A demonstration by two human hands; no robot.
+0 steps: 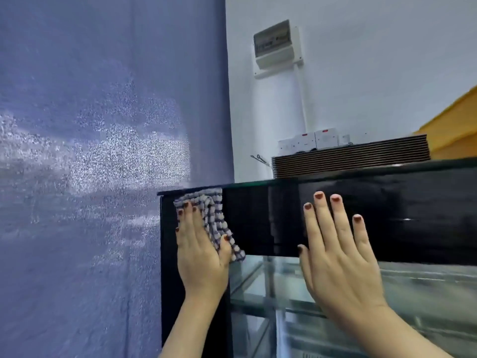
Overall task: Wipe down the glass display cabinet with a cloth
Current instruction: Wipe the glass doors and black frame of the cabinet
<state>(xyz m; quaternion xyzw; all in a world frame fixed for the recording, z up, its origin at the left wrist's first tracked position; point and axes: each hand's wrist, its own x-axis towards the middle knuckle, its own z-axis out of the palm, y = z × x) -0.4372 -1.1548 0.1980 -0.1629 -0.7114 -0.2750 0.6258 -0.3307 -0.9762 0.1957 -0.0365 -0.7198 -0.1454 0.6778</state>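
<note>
The glass display cabinet has a dark top edge. On it, toward the right and back, sits a stack of thin ribbed boards. Just left of the stack lies a small metal tool, too small to identify.

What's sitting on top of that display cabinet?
A stack of flat brown boards lies on the cabinet top, a small metal tool beside it. White boxes show behind; what they rest on is hidden by the stack.
</note>
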